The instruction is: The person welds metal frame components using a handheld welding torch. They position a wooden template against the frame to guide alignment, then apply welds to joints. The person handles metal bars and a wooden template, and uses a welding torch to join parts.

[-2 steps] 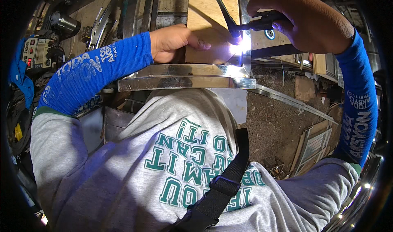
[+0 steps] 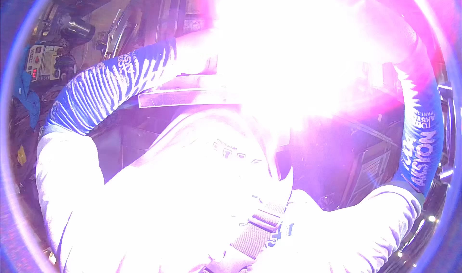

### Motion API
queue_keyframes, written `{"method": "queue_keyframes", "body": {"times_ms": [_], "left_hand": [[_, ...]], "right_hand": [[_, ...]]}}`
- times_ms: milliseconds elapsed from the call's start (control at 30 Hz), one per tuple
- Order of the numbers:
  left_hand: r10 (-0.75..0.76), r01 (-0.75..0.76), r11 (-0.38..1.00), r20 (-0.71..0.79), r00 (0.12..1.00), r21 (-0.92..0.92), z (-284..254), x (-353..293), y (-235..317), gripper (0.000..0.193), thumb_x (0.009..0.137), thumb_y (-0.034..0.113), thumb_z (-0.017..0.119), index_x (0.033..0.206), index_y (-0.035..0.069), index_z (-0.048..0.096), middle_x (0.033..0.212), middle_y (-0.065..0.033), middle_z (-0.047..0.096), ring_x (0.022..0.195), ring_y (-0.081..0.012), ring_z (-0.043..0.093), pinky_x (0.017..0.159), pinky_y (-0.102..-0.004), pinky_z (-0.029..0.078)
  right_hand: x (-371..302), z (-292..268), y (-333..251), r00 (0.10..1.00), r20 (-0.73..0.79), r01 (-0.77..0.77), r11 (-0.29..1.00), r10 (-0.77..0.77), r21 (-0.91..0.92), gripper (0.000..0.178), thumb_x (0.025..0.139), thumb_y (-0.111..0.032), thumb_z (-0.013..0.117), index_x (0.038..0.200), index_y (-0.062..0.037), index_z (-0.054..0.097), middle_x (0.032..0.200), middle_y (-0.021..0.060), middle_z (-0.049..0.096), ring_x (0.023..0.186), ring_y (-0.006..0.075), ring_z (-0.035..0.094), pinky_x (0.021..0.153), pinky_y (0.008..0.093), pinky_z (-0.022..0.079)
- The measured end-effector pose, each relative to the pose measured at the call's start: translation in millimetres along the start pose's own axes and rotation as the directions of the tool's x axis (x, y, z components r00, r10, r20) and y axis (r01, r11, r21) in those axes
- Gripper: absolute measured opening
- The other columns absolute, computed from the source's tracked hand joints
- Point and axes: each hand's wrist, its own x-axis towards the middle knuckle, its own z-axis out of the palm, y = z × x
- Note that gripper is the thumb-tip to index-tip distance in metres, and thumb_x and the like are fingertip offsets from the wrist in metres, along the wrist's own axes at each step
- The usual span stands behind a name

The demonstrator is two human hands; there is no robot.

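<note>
A white and violet glare from a welding arc (image 2: 293,46) floods the upper middle of the head view. My left hand (image 2: 195,51) shows only its pale wrist side; its fingers are lost in the light, where a moment earlier the thumb lay over a wooden board. Almost wholly bleached out, my right hand (image 2: 385,32) is at upper right; just before, its fingers were wrapped round a black welding torch pointed at the metal corner. Torch, board and corner are hidden now. Left of the glare, part of a shiny metal frame (image 2: 187,98) runs just before my body.
At far left stands a welding machine (image 2: 45,61) with knobs and a red display, a blue cloth (image 2: 28,99) beside it. A metal cylinder (image 2: 79,29) and clamp-like tools (image 2: 113,34) lie behind. A slatted panel (image 2: 370,169) leans at lower right.
The small bright spot at the metal corner has flared into a glare that whites out both hands, the torch, the board and my shirt. My arms keep nearly the same pose.
</note>
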Motion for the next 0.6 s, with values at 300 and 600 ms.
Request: {"method": "queue_keyframes", "body": {"times_ms": [300,600], "left_hand": [[-0.031,0.032,0.999,-0.025,0.999,0.028,3,11,10,0.035,0.092,0.004,0.074,0.126,0.001,0.067,0.121,-0.0103,0.074,0.11,-0.0189,0.071,0.096,-0.0358,0.058],[0.025,-0.025,1.0,0.005,1.0,0.006,5,11,12,0.054,0.088,-0.001,0.077,0.139,0.0,0.058,0.133,-0.0118,0.066,0.123,-0.0235,0.065,0.107,-0.0378,0.053]], "right_hand": [[6,-9,-5,0.962,0.029,-0.272,0.962,0.272,0.003,0.037,0.095,-0.004,0.055,0.132,-0.0076,0.054,0.081,0.0169,0.073,0.07,0.0323,0.07,0.063,0.0441,0.051],[-3,-16,9,0.949,0.034,-0.315,0.943,0.313,0.104,0.038,0.094,-0.001,0.054,0.133,-0.0027,0.052,0.078,0.0199,0.071,0.064,0.0312,0.067,0.062,0.0455,0.048]]}}
